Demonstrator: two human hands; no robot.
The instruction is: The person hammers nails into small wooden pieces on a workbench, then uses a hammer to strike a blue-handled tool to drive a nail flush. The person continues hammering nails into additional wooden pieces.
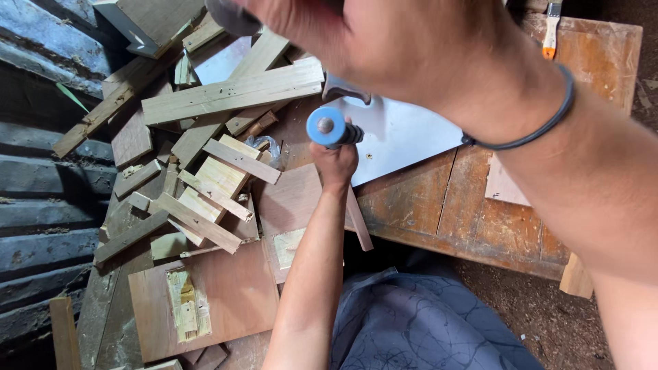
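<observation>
Left of the white board [404,133], a heap of wood offcuts [205,178] lies loose, with a plywood sheet [219,294] nearer you. Your left hand [334,161] is clamped around a blue-capped tool handle [326,127], standing upright at the white board's left edge. Keep that grip firm and the handle plumb. Your right hand [411,41] is raised above the board, blurred; I cannot tell whether it grips anything. The offcuts crowd your left elbow's swing. Beyond the board's far right, a small brush [552,27] rests on the wooden table [480,212].
</observation>
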